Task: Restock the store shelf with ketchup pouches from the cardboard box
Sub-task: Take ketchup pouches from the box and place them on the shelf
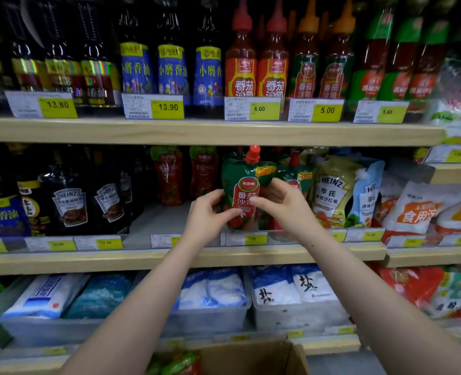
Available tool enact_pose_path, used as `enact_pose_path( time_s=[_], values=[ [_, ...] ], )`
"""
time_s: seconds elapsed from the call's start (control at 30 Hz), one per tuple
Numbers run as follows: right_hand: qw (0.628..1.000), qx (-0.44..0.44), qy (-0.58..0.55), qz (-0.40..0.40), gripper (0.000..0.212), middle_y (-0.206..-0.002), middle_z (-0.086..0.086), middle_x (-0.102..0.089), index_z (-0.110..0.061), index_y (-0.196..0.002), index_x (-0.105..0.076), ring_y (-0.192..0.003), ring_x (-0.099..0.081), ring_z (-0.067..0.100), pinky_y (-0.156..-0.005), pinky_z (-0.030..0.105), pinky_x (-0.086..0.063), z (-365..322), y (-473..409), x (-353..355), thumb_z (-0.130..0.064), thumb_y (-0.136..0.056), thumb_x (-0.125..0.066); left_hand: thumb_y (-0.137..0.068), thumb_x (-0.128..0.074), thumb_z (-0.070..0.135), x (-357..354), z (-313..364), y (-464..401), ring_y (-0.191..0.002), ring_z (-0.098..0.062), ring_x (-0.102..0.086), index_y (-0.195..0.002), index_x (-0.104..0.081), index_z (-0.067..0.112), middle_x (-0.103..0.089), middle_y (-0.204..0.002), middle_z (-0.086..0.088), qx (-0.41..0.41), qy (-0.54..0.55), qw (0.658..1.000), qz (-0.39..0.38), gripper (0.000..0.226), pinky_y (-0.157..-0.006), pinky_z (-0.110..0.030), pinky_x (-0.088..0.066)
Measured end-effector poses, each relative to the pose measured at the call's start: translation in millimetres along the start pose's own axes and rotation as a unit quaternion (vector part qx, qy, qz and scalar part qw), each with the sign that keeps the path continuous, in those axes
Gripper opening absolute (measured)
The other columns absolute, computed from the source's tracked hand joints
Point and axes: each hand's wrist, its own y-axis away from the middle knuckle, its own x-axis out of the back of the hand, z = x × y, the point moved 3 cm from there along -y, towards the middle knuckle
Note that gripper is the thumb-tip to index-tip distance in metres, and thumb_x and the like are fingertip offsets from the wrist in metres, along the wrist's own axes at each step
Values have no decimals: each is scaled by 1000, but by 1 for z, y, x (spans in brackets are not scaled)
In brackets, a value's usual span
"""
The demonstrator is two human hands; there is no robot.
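Being gripped by left hand (206, 212) & right hand (280, 201), fingers curled on its sides, a ketchup pouch (241, 190) is held upright at mid shelf (148, 220) front. Placement step; next, it's prob. to be set down, another taken from cardboard box (253, 358).

Price tags on the top shelf (210, 132) are reading 13.80 (58, 105), 13.90 (168, 107), 6.00 (259, 109), 5.00 (327, 110) and 5.50 (387, 112). HEINZ is showing on dark bottles (71, 201) and a salad pouch (332, 190). The ketchup pouch (244, 190) is showing 番茄沙司.
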Motion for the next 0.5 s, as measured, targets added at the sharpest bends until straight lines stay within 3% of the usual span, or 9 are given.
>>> enact_pose_path(
  time_s=[0.1,0.17,0.23,0.33,0.4,0.5],
  values=[
    [999,-4,26,30,32,-112,-6,-62,-24,-111,-50,-108,-59,9,-96,31,-48,19,-5,-7,-10,-85,-64,-71,-79,14,-1,-12,-17,-86,6,-63,-98,-66,24,-69,-93,12,0,-4,1000,-3,32,-78,-13,-51],
    [999,-19,31,39,51,-117,-9,-55,-23,-129,-37,-113,-53,8,-97,26,-43,25,-10,-13,-8,-87,-60,-71,-79,16,-3,-25,-25,-89,5,-62,-101,-67,22,-69,-95,9,15,-6,1000,-9,33,-78,-12,-50],
    [997,-43,37,46,65,-129,3,-51,-18,-142,-24,-117,-49,12,-96,25,-40,33,-17,-18,-7,-88,-59,-72,-78,17,-6,-38,-31,-89,2,-63,-99,-68,22,-69,-95,8,39,-7,999,-18,29,-79,-13,-50],
    [995,-67,49,46,68,-140,13,-43,-18,-144,-18,-115,-47,8,-90,19,-40,49,-24,-25,-10,-89,-58,-74,-76,18,-9,-56,-35,-89,-8,-66,-92,-69,25,-70,-92,6,74,-6,996,-41,20,-79,-18,-51],
    [995,-75,53,45,69,-144,10,-39,-21,-144,-15,-110,-45,1,-85,14,-41,57,-27,-27,-12,-90,-57,-76,-75,20,-11,-61,-37,-89,-7,-66,-92,-70,24,-72,-94,5,85,-18,994,-71,18,-78,-16,-49],
    [996,-65,36,51,69,-140,0,-37,-21,-142,-14,-117,-38,-1,-86,9,-40,66,-26,-30,-8,-89,-56,-78,-74,23,-15,-63,-41,-95,-8,-64,-99,-69,21,-70,-99,5,98,-24,991,-90,22,-88,-24,-49]
  ],
)
